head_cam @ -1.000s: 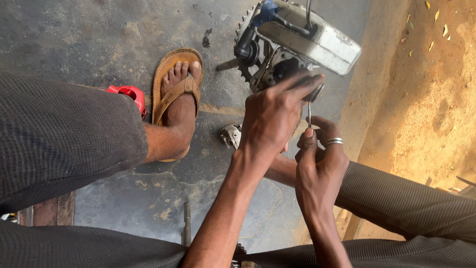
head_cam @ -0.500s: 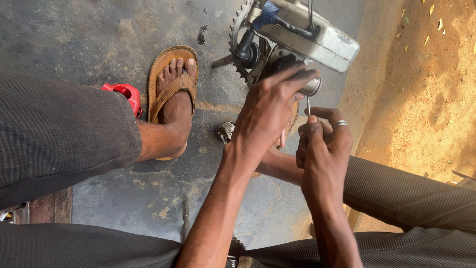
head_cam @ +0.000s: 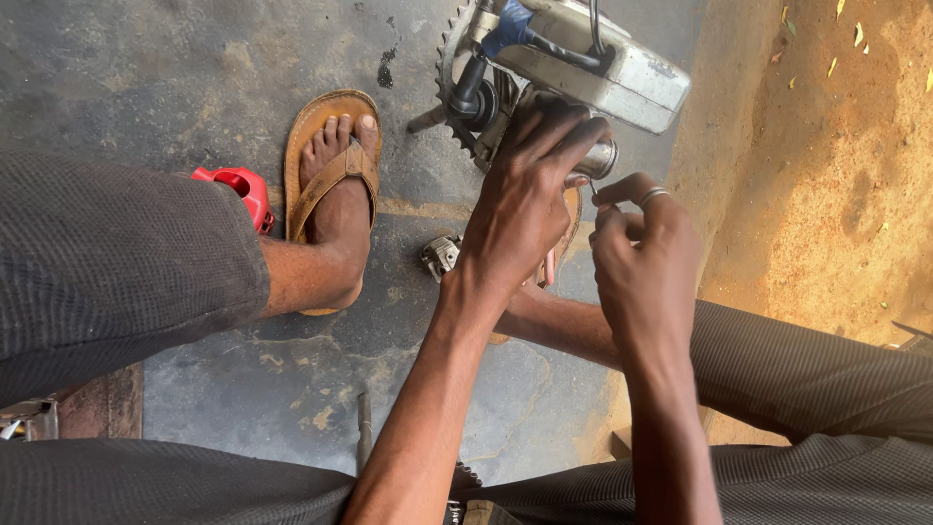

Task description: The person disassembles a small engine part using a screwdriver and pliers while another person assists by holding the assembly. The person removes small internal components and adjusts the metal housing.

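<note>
My left hand [head_cam: 520, 209] reaches forward and grips a round metal part [head_cam: 601, 157] at the hub of a bicycle crank assembly. A toothed chainring [head_cam: 449, 58] and a grey metal frame piece [head_cam: 603, 63] with a blue-wrapped cable sit just above it. My right hand [head_cam: 643, 248], with a ring on one finger, is beside the left and pinches a thin metal rod [head_cam: 593, 187] against that same part. Both forearms stretch out from between my knees.
My left foot in a brown sandal [head_cam: 326, 146] rests on the stained concrete floor. A red object [head_cam: 238, 190] lies next to it, partly behind my knee. A small metal pedal piece [head_cam: 442, 256] lies on the floor. Sandy ground [head_cam: 836, 165] borders the right.
Both hands have stayed on the crank hub. The right hand shifted slightly, its fingers closing tighter on the thin rod, and the view drifted a little.
</note>
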